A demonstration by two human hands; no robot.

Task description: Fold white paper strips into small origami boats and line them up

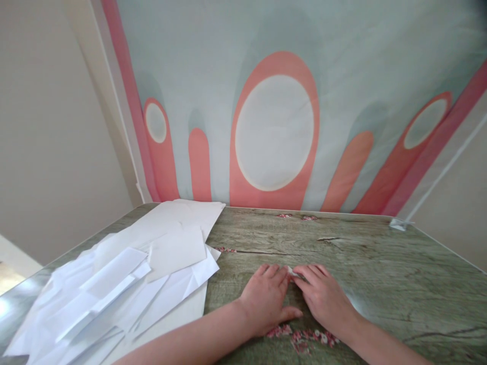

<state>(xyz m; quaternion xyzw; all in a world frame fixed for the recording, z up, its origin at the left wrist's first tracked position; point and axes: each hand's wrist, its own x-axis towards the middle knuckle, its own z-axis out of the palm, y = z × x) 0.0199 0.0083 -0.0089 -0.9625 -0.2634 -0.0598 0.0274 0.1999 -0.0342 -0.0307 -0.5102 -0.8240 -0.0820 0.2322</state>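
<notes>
A small white piece of paper (291,271) peeks out between my two hands, with most of it hidden. My left hand (266,299) lies palm down on the wooden table, its thumb stretched out to the right and its fingertips touching the paper's left side. From the right, my right hand (323,294) pinches the paper's other side between bent fingers and thumb. To the left of my hands spreads a pile of white paper sheets (177,251), some folded and some overlapping.
The wood-grain table (380,268) has pink blossom prints on it. A bit of clear tape or plastic (399,224) sits at the far right edge. Behind the table hangs a pale green backdrop (213,61) with coral arch shapes.
</notes>
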